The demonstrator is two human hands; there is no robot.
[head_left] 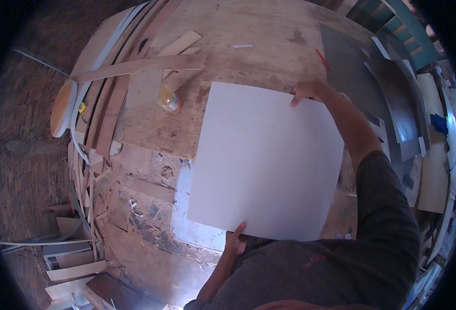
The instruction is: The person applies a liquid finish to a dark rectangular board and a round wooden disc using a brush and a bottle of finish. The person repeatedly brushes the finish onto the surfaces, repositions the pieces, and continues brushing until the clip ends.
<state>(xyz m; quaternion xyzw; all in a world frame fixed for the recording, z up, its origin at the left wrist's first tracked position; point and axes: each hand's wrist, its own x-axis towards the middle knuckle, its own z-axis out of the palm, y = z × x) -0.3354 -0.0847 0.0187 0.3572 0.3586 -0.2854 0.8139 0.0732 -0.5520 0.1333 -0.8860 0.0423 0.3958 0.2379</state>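
Note:
A large white rectangular sheet (266,163), stiff and flat-looking, is held up in front of me above the work surface. My right hand (306,92) grips its far edge, thumb on the white face and the other fingers hidden behind. At the near edge my left hand (235,243) pinches the sheet close to my body, its thumb on top. Under the sheet's left side, part of another pale board (181,217) shows. The rest of what lies beneath is covered.
A plastic bottle with yellowish contents (169,99) stands left of the sheet on the wooden worktop (248,62), near wood strips (145,66). A red pencil-like stick (323,59) lies by dark sheets (393,98) at right. Scraps (78,268) pile up at lower left.

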